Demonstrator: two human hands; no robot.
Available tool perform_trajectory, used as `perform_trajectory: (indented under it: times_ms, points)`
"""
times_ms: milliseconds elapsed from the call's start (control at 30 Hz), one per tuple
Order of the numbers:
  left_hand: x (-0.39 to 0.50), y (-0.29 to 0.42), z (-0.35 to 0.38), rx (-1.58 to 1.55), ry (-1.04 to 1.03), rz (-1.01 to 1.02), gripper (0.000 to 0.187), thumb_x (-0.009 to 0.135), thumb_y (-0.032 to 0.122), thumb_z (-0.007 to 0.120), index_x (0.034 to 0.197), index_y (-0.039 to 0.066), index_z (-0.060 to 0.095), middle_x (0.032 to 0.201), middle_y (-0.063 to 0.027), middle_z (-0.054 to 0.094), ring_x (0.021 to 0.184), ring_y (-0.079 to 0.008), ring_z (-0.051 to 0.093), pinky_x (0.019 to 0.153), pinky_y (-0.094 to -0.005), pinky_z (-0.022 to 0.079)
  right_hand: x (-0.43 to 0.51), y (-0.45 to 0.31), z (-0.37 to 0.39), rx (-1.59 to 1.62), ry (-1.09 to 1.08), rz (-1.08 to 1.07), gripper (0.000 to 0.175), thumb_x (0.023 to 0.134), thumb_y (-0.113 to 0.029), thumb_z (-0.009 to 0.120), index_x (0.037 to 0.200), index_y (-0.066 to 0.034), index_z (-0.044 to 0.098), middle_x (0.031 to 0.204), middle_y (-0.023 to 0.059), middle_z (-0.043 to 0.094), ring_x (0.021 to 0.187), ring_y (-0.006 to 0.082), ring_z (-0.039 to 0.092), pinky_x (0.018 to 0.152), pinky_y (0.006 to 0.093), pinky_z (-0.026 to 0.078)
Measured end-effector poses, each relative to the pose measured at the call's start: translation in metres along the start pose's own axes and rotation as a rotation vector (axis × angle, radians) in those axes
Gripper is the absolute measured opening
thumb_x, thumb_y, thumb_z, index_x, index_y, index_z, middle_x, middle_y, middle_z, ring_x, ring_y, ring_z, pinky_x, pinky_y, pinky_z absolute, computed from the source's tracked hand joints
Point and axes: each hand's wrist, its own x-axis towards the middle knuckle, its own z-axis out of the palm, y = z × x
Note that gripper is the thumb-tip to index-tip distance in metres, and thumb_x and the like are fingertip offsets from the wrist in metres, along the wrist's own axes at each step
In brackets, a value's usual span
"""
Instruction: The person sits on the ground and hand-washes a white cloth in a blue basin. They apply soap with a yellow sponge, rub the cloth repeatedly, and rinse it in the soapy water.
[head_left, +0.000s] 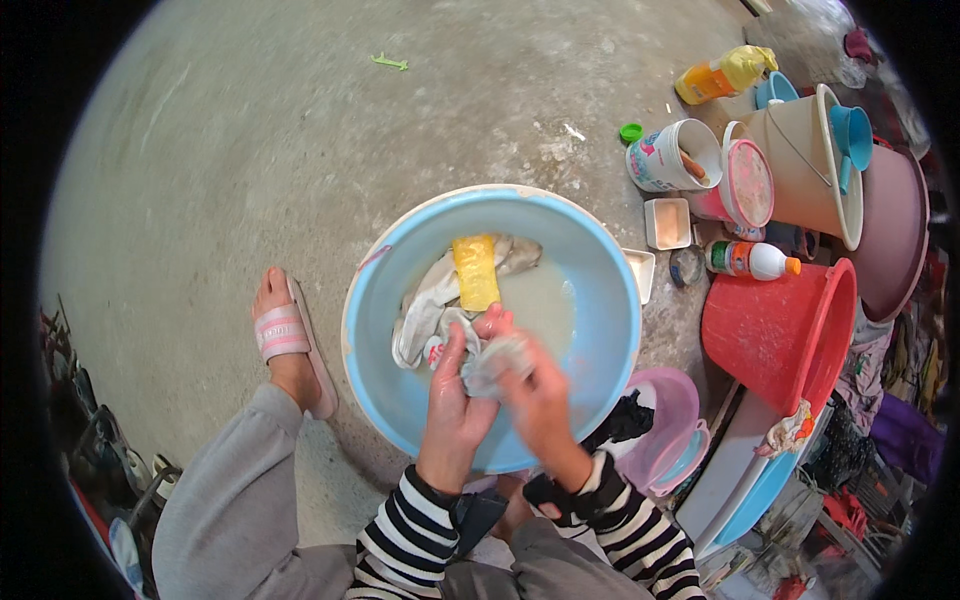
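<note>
A blue plastic basin (600, 300) stands on the floor before me with cloudy water in it. Over that water my left hand (457, 405) and my right hand (536, 390) both grip a wet, pale grey cloth item (486, 367), perhaps a sock. Motion blurs the right hand and the cloth there. Whitish wet socks (426, 322) lie in the basin past my left fingers, one with a red mark. On top of them rests a yellow bar of laundry soap (476, 274), just beyond my fingertips.
To the right stand a white tub (667, 161), a lidded pink tub (750, 184), a beige bucket (795, 165) and a red basin (772, 330). A white bottle with an orange cap (750, 260) leans there. Nearer me is a pink basin (667, 427) beside black cloth (630, 420).
</note>
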Motion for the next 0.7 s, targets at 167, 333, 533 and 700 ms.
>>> perform_trajectory:
  times_ms: [167, 333, 533, 700]
  points:
    - [-0.003, -0.024, -0.011, -0.015, 0.041, -0.034, 0.041, 0.097, 0.027, 0.040, 0.131, 0.005, 0.039, 0.126, -0.0076, 0.051, 0.118, -0.0196, 0.047, 0.103, -0.0367, 0.034, 0.022, 0.025, -0.014, -0.711, -0.094, -0.500, 0.035, 0.079, -0.006, 0.056, 0.113, -0.0007, 0.056, 0.123, 0.0181, 0.052, 0.116, 0.0353, 0.048, 0.098, 0.0431, 0.036]
    - [-0.007, -0.026, -0.014, 0.007, 0.007, -0.036, 0.036, 0.097, 0.023, 0.039, 0.131, 0.009, 0.040, 0.128, -0.0068, 0.048, 0.116, -0.0188, 0.048, 0.102, -0.0370, 0.036, 0.018, 0.025, -0.019, -0.570, 0.001, -0.120, 0.046, 0.075, -0.010, 0.057, 0.120, -0.0020, 0.053, 0.129, 0.0189, 0.048, 0.123, 0.0340, 0.043, 0.102, 0.0466, 0.031]
    - [-0.022, -0.033, 0.002, 0.005, 0.031, -0.130, 0.043, 0.097, 0.029, 0.039, 0.135, 0.009, 0.035, 0.132, -0.0076, 0.044, 0.122, -0.0220, 0.043, 0.104, -0.0415, 0.032, -0.003, 0.028, -0.031, -0.821, -0.067, -0.282, 0.040, 0.090, -0.020, 0.048, 0.126, -0.0030, 0.047, 0.128, 0.0202, 0.047, 0.118, 0.0331, 0.046, 0.097, 0.0350, 0.036]
    - [-0.046, -0.041, 0.029, 0.029, -0.191, -0.126, 0.046, 0.097, 0.031, 0.039, 0.136, 0.009, 0.032, 0.137, -0.0102, 0.040, 0.128, -0.0250, 0.037, 0.107, -0.0479, 0.026, 0.003, 0.009, -0.068, -0.316, -0.120, 0.236, 0.040, 0.096, -0.029, 0.041, 0.126, -0.0031, 0.047, 0.114, 0.0180, 0.057, 0.105, 0.0297, 0.055, 0.094, 0.0349, 0.039]
